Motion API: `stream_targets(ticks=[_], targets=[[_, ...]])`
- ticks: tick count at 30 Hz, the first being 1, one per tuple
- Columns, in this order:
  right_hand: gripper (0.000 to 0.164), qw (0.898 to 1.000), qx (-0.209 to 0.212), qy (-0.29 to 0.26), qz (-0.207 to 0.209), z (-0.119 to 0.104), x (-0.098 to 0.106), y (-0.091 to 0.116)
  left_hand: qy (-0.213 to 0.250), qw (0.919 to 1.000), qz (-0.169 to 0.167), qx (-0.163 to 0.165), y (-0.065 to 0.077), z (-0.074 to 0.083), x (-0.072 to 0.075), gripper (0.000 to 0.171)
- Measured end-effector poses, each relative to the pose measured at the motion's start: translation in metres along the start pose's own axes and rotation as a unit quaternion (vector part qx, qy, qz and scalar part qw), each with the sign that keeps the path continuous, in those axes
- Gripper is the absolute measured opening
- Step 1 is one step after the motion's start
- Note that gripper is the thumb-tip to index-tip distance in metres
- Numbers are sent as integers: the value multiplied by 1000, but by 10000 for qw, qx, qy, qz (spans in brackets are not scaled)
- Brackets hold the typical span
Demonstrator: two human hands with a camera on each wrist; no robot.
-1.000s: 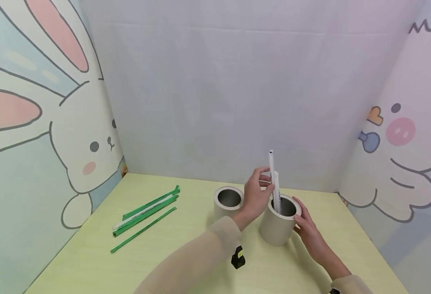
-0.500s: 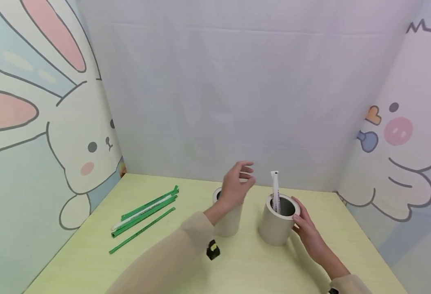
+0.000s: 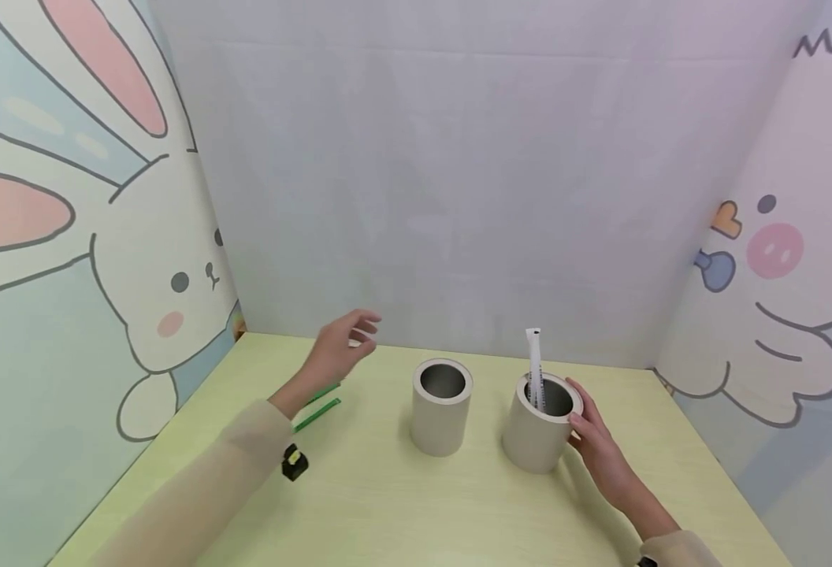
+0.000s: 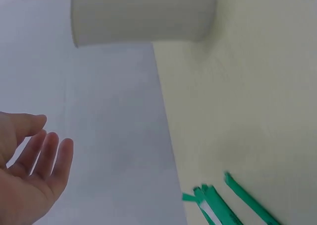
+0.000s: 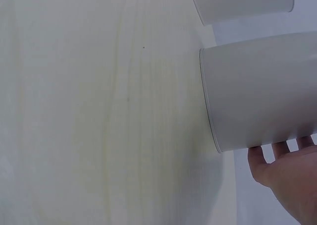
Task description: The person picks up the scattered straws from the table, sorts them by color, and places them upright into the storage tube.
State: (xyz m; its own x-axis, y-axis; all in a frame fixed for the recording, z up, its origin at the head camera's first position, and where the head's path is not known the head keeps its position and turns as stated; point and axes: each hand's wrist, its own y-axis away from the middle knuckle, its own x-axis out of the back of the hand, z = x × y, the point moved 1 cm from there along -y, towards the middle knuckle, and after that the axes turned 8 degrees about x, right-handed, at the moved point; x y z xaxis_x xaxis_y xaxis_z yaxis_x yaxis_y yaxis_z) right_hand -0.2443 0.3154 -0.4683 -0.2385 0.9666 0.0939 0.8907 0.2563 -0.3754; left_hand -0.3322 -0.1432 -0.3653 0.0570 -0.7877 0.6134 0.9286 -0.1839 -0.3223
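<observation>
My left hand (image 3: 336, 346) is in the air at the left with nothing in it, its fingers loosely bent. Below it, green-wrapped straws (image 3: 319, 414) lie on the table, mostly hidden by the hand and sleeve. In the left wrist view the ends of several green straws (image 4: 251, 199) show, with a white one among them. At the right, my right hand (image 3: 603, 461) holds the side of a light grey cup (image 3: 533, 441), thumb at the front near the rim. White-wrapped straws (image 3: 534, 362) stand in that cup, leaning on its rim.
A second grey cup (image 3: 439, 421) stands upright in the middle, left of the held one, with nothing visible inside. The pale yellow table (image 3: 416, 512) ends at a white back wall (image 3: 416, 197). Printed cartoon panels (image 3: 168, 299) flank both sides.
My left hand let go of a white straw in the right cup and swung left, past the middle cup to above the green straws. My right hand has stayed on the cup.
</observation>
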Motion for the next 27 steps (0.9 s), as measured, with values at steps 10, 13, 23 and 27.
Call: stream_targets(ticks=[10, 13, 23, 27], targets=[[59, 9999, -89, 55, 29, 4, 1, -2, -1210, 9906, -493, 414, 31, -95, 36, 42], [60, 9998, -160, 78, 52, 5, 1, -2, -1418, 9865, -600, 554, 39, -112, 43, 38], [60, 9999, -148, 82, 29, 4, 2, -2, -2054, 9683, -1120, 875, 55, -135, 52, 36], [60, 9999, -126, 68, 27, 4, 2, -2, -2239, 9652, -1080, 817, 57, -140, 52, 37]])
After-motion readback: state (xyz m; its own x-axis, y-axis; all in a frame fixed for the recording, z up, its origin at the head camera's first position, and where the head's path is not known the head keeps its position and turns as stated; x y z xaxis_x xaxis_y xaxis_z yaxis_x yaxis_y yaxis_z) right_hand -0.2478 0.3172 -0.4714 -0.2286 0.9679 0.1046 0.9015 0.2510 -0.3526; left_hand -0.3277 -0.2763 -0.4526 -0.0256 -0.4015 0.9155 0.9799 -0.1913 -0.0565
